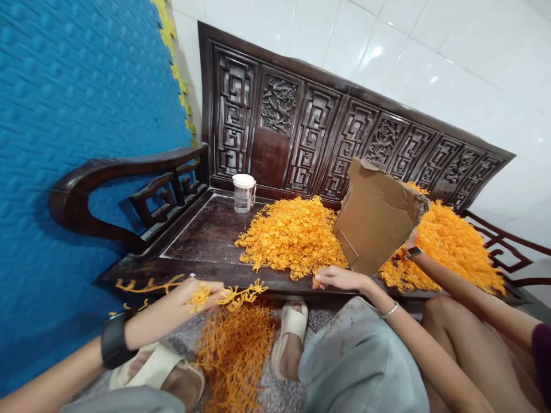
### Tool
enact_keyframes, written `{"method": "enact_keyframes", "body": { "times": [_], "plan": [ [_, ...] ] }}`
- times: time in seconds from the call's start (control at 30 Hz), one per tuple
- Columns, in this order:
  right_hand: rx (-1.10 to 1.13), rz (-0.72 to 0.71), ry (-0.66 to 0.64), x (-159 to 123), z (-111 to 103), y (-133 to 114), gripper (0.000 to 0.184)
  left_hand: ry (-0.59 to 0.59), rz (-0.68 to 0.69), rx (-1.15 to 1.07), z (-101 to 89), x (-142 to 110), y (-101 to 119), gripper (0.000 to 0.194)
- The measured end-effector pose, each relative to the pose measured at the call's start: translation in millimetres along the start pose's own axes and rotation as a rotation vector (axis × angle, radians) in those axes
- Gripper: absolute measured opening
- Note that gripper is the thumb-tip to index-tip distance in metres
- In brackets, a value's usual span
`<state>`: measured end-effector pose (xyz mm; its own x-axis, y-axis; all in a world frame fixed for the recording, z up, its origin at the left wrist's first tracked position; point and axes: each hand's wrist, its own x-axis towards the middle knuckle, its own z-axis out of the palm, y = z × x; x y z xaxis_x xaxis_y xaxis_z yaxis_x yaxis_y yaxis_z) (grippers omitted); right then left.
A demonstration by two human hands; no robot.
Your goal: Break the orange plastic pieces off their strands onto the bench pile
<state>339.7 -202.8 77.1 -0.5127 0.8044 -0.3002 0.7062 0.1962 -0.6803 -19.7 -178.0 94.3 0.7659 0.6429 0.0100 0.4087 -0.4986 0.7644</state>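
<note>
My left hand [200, 295], with a black watch on its wrist, is closed round orange, thin-branched plastic strands [245, 295] with small curled tips, which stick out past the fingers. My right hand [342, 278], a bangle on its wrist, is at the bench's front edge. Its fingers are pinched on a small orange plastic piece [317, 281], partly hidden. Just behind it rises a heap of small curly orange pieces [295, 235] on the dark wooden bench [193, 241]. More orange strands [123, 285] lie along the edge beside my left hand.
A piece of brown cardboard [376, 215] stands between the first heap and a second orange heap [456, 246]. Another person's arm [456, 287] reaches there from the right. A lidded clear bottle [243, 195] stands at the back. Bare orange strands [236, 355] lie on the floor between my feet.
</note>
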Motion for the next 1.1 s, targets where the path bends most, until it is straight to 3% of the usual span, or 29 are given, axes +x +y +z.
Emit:
{"method": "enact_keyframes", "body": {
  "times": [0.13,0.33,0.57,0.73,1.1],
  "plan": [
    [-0.09,-0.037,0.372,-3.1,-15.0,1.1,0.046,-0.074,-0.03,0.003,0.7,9.4,16.4,0.037],
    [0.032,0.093,0.822,3.9,-25.1,23.7,0.032,-0.104,0.022,-0.012,4.6,25.7,29.6,0.036],
    [0.06,0.117,1.17,19.1,-28.0,45.9,0.034,-0.137,0.049,-0.062,14.3,40.0,35.7,0.039],
    [0.11,0.135,1.331,32.1,-27.5,60.6,0.032,-0.152,0.073,-0.142,13.5,41.7,38.4,0.04],
    [0.091,0.154,1.426,53.1,-34.6,76.6,0.026,-0.117,0.084,-0.165,8.8,39.5,37.7,0.039]
  ]
}}
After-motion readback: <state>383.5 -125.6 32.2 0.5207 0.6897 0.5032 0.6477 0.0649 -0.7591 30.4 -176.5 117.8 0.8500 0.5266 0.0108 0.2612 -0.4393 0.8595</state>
